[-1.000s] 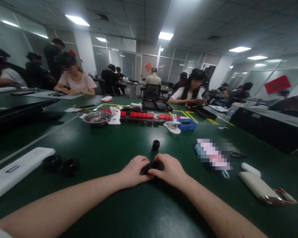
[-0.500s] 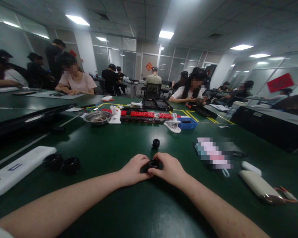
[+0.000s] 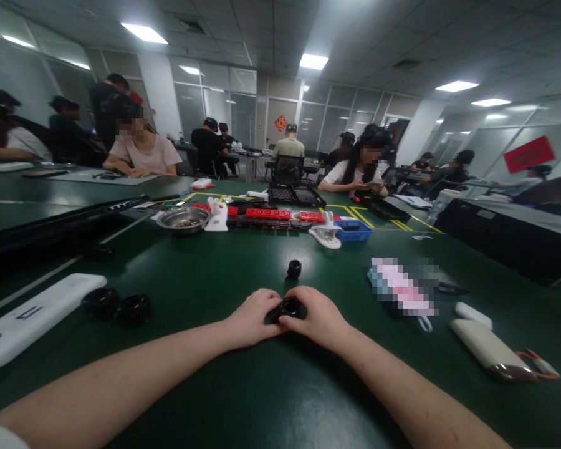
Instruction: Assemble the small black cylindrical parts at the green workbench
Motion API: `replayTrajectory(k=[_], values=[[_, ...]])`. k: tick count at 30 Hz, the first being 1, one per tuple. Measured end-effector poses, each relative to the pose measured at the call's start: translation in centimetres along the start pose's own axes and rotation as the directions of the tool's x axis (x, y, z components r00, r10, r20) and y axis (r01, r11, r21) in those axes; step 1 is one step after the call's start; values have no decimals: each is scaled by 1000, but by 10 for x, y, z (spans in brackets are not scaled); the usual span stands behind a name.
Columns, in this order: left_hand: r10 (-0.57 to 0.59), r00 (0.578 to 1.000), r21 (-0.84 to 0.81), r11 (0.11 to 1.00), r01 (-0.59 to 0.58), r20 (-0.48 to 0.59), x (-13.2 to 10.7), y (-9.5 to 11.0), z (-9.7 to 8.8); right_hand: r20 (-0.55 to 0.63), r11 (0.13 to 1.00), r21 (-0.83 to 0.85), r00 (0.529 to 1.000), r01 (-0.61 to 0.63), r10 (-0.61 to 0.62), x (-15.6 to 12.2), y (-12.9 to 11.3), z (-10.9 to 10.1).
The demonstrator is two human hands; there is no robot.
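Both hands meet over the green table around a black ring-shaped part (image 3: 290,307) with a round opening facing up. My right hand (image 3: 321,317) is closed on its right side, thumb in front and fingers behind. From the left, my left hand (image 3: 253,319) has its fingers and thumb curled against the same part, which they partly cover. Just beyond the hands stands a smaller black fitting (image 3: 294,269), upright and touched by neither hand. Two more black ring-shaped parts, a nearer one (image 3: 134,309) and another (image 3: 101,302), lie side by side left of my left forearm.
A white flat device (image 3: 42,315) lies at left, a beige power bank (image 3: 490,349) at right. Farther back are a metal bowl (image 3: 171,222) with small pieces, red strips (image 3: 268,214), white clamps (image 3: 326,234) and a blue tray (image 3: 354,234). Several people sit beyond.
The hands and the black part stay nearly in place. The view has shifted very slightly; nothing was taken up or let go.
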State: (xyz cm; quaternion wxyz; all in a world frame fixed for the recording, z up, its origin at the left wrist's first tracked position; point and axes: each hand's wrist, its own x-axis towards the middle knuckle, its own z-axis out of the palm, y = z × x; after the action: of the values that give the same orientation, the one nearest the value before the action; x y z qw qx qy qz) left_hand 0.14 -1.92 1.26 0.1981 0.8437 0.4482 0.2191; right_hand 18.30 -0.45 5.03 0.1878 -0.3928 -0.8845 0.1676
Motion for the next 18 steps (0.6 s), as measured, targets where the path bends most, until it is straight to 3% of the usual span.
replayTrajectory(k=[5, 9, 12, 18], values=[[-11, 1000, 4, 1000, 11, -1, 0, 0, 0, 66, 975, 166, 985, 146, -159, -2, 1, -3], [1, 1000, 20, 1000, -1, 5, 0, 0, 0, -49, 993, 49, 993, 109, -107, -3, 1, 0], [4, 1000, 7, 1000, -4, -9, 0, 0, 1, -71, 999, -7, 996, 50, -51, -1, 0, 1], [7, 1000, -6, 1000, -7, -23, 0, -2, 3, -28, 983, 129, 992, 127, -125, -1, 0, -2]])
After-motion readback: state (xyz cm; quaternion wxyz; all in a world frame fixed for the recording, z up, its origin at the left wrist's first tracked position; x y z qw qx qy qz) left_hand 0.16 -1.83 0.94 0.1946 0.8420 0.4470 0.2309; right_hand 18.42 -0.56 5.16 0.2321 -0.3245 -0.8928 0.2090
